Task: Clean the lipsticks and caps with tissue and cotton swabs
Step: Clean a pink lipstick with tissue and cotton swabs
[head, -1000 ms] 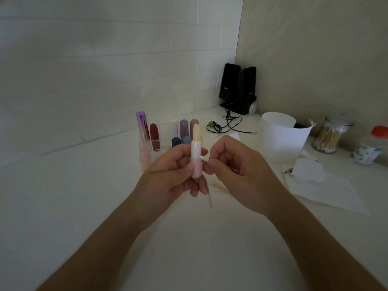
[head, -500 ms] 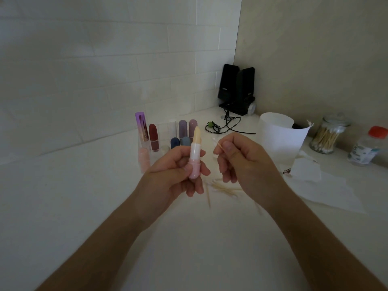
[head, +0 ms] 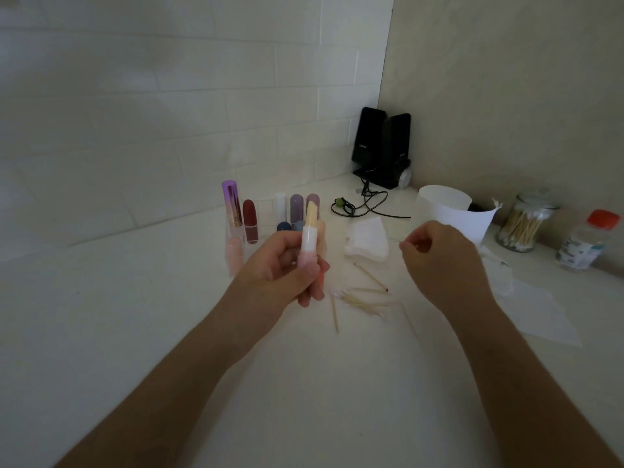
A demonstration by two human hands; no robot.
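Observation:
My left hand (head: 280, 265) grips an uncapped lipstick (head: 310, 231) upright: pale yellow stick, white collar, pink base. My right hand (head: 442, 261) hovers to its right, apart from it, fingers curled; it seems to pinch a thin cotton swab that barely shows. Used cotton swabs (head: 364, 297) lie scattered on the counter between my hands. A folded tissue pad (head: 366, 241) lies behind them. Several more lipsticks and caps (head: 250, 221) stand in a row behind my left hand.
A white paper bin (head: 449, 211) stands at the right, with a glass jar of cotton swabs (head: 521, 224) and a red-capped bottle (head: 587, 244) beyond it. A tissue sheet (head: 540, 315) lies flat at the right. Black speakers (head: 381, 146) and a cable (head: 364, 204) fill the corner.
My right hand has pulled away from the lipstick, moving right and slightly back. The left hand keeps the lipstick upright in nearly the same spot.

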